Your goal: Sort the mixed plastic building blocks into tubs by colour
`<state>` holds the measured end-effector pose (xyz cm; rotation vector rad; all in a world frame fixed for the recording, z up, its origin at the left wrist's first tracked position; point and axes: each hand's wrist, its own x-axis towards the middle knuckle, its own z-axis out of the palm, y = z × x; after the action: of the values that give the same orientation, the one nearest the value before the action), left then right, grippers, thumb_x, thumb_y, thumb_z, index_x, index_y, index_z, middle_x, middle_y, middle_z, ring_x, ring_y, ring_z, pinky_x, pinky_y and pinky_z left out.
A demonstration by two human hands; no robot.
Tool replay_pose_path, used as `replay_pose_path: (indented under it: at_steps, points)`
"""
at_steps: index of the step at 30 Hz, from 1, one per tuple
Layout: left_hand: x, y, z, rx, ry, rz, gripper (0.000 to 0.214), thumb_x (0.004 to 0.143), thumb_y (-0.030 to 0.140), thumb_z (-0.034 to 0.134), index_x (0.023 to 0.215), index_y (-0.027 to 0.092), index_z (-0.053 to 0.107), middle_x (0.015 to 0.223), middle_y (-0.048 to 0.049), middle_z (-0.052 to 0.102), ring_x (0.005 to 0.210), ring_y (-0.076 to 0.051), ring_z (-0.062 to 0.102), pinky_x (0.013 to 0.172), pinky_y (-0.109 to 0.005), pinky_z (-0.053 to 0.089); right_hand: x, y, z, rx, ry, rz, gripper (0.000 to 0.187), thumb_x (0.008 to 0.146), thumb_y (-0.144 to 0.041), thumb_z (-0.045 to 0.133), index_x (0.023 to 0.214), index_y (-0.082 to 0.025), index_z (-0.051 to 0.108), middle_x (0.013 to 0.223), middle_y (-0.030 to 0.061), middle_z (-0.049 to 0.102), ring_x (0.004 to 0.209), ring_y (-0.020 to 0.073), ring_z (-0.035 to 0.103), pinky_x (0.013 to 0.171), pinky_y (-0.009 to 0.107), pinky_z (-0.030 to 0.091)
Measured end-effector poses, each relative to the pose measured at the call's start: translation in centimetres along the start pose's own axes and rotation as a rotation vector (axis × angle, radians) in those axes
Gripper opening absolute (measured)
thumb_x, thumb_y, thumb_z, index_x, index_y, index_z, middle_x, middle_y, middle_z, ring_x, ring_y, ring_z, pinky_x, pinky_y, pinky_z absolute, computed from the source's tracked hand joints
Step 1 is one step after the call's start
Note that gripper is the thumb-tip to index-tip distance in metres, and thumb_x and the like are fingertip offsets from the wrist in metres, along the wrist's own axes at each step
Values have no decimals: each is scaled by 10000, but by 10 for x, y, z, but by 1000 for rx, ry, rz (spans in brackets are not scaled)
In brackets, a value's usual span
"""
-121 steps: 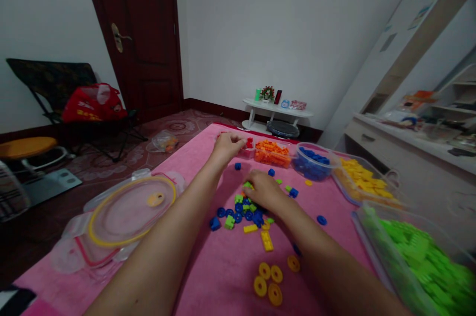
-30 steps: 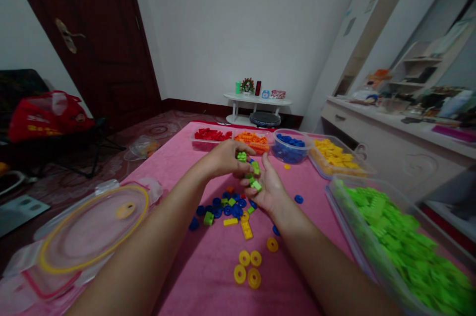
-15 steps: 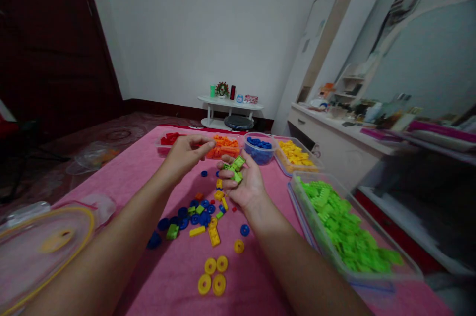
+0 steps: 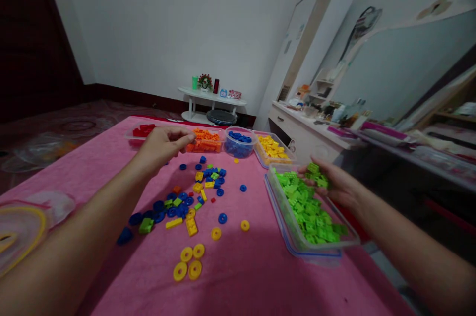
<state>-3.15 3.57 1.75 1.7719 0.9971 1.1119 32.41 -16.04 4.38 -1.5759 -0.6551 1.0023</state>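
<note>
My right hand (image 4: 336, 183) is over the far right side of the clear box (image 4: 277, 207) of green bricks. Several light green toy bricks (image 4: 316, 177) rest in its palm, with the fingers curled around them. My left hand (image 4: 165, 145) hovers above the pink cloth, in front of the orange bricks. Its thumb and fingertips are close together in a pinch; anything between them is too small or hidden to make out. Loose blue, yellow and green pieces (image 4: 181, 211) lie scattered below it. Several yellow rings (image 4: 187, 254) are grouped at the near side.
Along the far edge stand containers of red bricks (image 4: 143, 131), orange bricks (image 4: 204, 141), blue pieces (image 4: 238, 143) and yellow bricks (image 4: 273, 148). A yellow-rimmed lid (image 4: 42, 226) lies at the left. Beyond the table are a white stand (image 4: 211, 96) and a dresser (image 4: 308, 130).
My right hand has moved from mid-table to the green box, carrying the green bricks. More loose pieces now show on the cloth where it was. The view has turned right.
</note>
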Motion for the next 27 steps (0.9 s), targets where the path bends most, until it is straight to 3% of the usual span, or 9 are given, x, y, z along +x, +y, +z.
replay_pose_path:
  at_steps: [3, 10, 17, 23, 27]
  points:
    - [-1, 2, 2, -3, -5, -17, 341, 667, 425, 653, 835, 129, 679, 560, 4, 571, 455, -79, 421, 419, -182, 282, -17, 11, -14, -190, -15, 125, 324, 791, -455, 584, 790, -137, 648, 746, 83, 621, 495, 88, 476, 334, 162, 267]
    - [-3, 4, 4, 13, -36, -33, 297, 699, 370, 635, 848, 115, 668, 608, -2, 596, 529, -88, 453, 467, -189, 307, -41, 29, -7, -716, -94, 8, 555, 719, -693, 512, 821, -164, 647, 477, -57, 368, 398, 58, 286, 371, 187, 155]
    - [-2, 3, 2, 27, -22, -59, 309, 698, 382, 634, 861, 123, 671, 611, -3, 596, 511, -82, 441, 460, -185, 298, -38, 35, -4, -848, -198, -125, 518, 714, -684, 514, 631, -174, 551, 506, -55, 341, 431, 67, 296, 398, 211, 186]
    - [1, -5, 1, 10, -15, -15, 328, 662, 430, 653, 822, 145, 682, 621, -22, 627, 495, -98, 487, 433, -184, 318, -26, 25, -14, -958, -109, -270, 480, 731, -626, 526, 613, -165, 587, 540, -13, 481, 501, 109, 413, 473, 233, 304]
    - [2, -8, 3, 5, -25, 36, 270, 679, 398, 639, 765, 144, 675, 608, -11, 613, 514, -94, 502, 449, -180, 346, -23, 11, 10, -1030, -82, -441, 334, 749, -501, 575, 716, -182, 669, 688, 38, 625, 669, 182, 545, 603, 274, 394]
